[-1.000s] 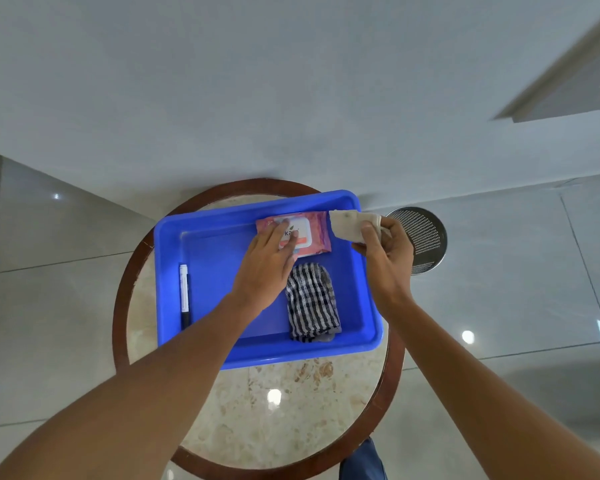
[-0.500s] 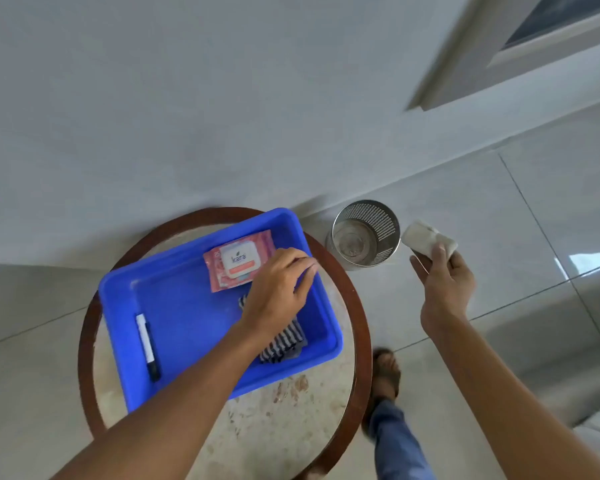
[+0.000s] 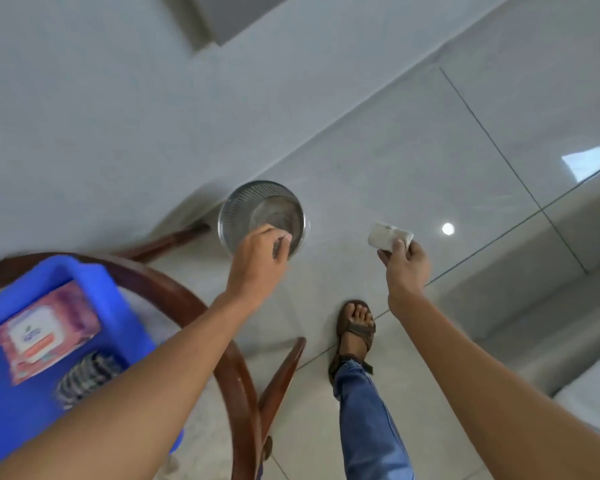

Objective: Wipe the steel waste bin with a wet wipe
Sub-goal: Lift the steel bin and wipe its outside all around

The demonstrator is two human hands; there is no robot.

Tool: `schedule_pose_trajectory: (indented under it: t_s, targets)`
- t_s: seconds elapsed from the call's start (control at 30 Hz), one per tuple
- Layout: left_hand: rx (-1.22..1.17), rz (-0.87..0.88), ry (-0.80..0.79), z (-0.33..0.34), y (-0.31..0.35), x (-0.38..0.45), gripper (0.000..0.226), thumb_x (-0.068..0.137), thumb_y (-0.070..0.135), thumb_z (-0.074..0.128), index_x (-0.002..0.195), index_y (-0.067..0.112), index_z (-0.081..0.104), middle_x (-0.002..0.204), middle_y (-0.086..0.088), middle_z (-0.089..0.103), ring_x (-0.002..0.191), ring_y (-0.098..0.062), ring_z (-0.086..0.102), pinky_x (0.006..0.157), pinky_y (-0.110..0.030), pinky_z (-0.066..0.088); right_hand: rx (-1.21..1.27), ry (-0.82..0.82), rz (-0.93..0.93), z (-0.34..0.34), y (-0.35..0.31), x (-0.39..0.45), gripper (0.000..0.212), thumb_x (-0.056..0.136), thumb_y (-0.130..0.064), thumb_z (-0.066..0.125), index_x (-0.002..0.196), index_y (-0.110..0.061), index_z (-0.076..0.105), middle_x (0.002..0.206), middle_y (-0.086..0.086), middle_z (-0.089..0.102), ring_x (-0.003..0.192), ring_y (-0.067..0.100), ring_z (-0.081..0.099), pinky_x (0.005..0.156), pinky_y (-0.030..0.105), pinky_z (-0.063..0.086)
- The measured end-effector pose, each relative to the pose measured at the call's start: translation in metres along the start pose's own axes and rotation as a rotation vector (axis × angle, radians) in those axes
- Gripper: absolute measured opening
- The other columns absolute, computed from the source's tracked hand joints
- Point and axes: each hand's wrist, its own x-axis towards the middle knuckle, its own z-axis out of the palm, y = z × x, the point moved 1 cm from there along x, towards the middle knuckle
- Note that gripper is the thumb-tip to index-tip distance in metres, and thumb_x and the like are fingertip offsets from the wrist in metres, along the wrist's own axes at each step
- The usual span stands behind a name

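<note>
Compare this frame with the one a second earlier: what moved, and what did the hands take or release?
The left hand left the wet wipe pack in the blue tray and reached out over the steel waste bin on the floor. The right hand swung right, off the tray. Unchanged: it keeps pinching the folded wet wipe; pack and checked cloth remain in the tray.

The round perforated steel waste bin (image 3: 262,216) stands on bare glossy grey floor tiles (image 3: 413,161), open to its right. A grey wall (image 3: 101,116) blocks behind it; the round wooden-rimmed table (image 3: 187,306) crowds its left. A sandalled foot (image 3: 355,327) stands nearer.
</note>
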Motion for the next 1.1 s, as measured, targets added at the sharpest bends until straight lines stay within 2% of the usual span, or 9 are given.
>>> schedule_pose_trajectory:
  t_s: [0.23,0.4,0.47,0.6,0.73,0.83,0.93,1.0,1.1]
  targets:
    - [0.059,-0.164,-0.058,0.069,-0.024,0.041,0.03,0.106,0.024,0.068,0.094,-0.001,0.081,0.092,-0.019,0.078,0.082,-0.035,0.074,0.071,-0.032,0.05,-0.068,0.02,-0.031,-0.003,0.009,0.066,0.031,0.114,-0.019,0.052,0.138,-0.007,0.067,0.109,-0.003,0.072,0.093,0.003,0.071,0.081,0.016,0.058]
    - [-0.026,-0.279,-0.134,0.097,-0.031,0.051,0.044,0.1,0.046,0.074,0.091,0.003,0.078,0.085,-0.015,0.082,0.082,-0.035,0.076,0.078,-0.043,0.06,-0.09,-0.038,-0.046,0.013,0.024,0.082,0.029,0.114,-0.02,0.052,0.135,-0.009,0.069,0.101,-0.01,0.07,0.1,0.013,0.072,0.094,0.028,0.062]
    - [-0.056,-0.292,-0.152,0.107,-0.033,0.053,0.039,0.101,0.036,0.074,0.087,-0.001,0.071,0.079,-0.017,0.078,0.077,-0.038,0.072,0.074,-0.045,0.058,-0.099,-0.059,-0.061,0.018,0.027,0.084,0.023,0.114,-0.019,0.051,0.127,-0.015,0.071,0.099,-0.013,0.071,0.098,0.011,0.072,0.099,0.035,0.064]
    - [-0.031,-0.336,-0.165,0.124,-0.038,0.054,0.031,0.105,0.011,0.065,0.079,-0.001,0.056,0.068,-0.014,0.058,0.067,-0.033,0.051,0.066,-0.039,0.039,-0.136,-0.093,-0.112,0.028,0.032,0.079,0.027,0.113,-0.02,0.05,0.099,-0.034,0.068,0.096,0.005,0.076,0.108,0.038,0.076,0.098,0.053,0.061]
    - [-0.055,-0.405,-0.103,0.122,-0.041,0.046,0.021,0.107,0.008,0.062,0.093,-0.007,0.067,0.068,-0.007,0.058,0.064,-0.023,0.051,0.062,-0.032,0.033,-0.201,-0.139,-0.214,0.045,0.035,0.06,0.036,0.113,-0.019,0.048,0.142,-0.024,0.069,0.115,-0.004,0.078,0.101,0.013,0.073,0.094,0.036,0.061]
    - [-0.143,-0.366,-0.072,0.099,-0.034,0.031,0.012,0.108,0.01,0.063,0.109,0.004,0.073,0.083,-0.001,0.072,0.075,-0.001,0.066,0.069,-0.019,0.049,-0.234,-0.233,-0.327,0.064,0.03,0.032,0.038,0.114,-0.017,0.049,0.146,-0.024,0.068,0.12,-0.003,0.08,0.092,0.007,0.071,0.085,0.023,0.055]
    - [-0.286,-0.375,-0.087,0.076,-0.021,0.014,0.014,0.109,0.01,0.062,0.119,0.006,0.071,0.107,-0.019,0.079,0.101,-0.036,0.076,0.091,-0.051,0.062,-0.249,-0.418,-0.448,0.082,0.026,-0.005,0.042,0.115,-0.014,0.048,0.153,-0.023,0.063,0.12,-0.016,0.071,0.099,-0.009,0.07,0.091,0.008,0.052]
    - [-0.419,-0.394,-0.127,0.065,-0.008,0.002,0.019,0.11,0.009,0.06,0.125,0.013,0.071,0.112,-0.018,0.08,0.107,-0.036,0.079,0.095,-0.054,0.065,-0.281,-0.561,-0.542,0.09,0.028,-0.031,0.047,0.114,-0.009,0.047,0.159,-0.017,0.057,0.141,-0.009,0.068,0.126,-0.015,0.062,0.113,0.022,0.052]
    - [-0.512,-0.405,-0.156,0.051,0.008,-0.012,0.023,0.111,0.009,0.058,0.127,0.017,0.072,0.111,-0.012,0.082,0.108,-0.031,0.081,0.092,-0.048,0.069,-0.328,-0.643,-0.677,0.091,0.039,-0.052,0.055,0.113,-0.004,0.041,0.168,-0.013,0.043,0.176,0.002,0.04,0.168,0.012,0.028,0.137,0.047,0.024]
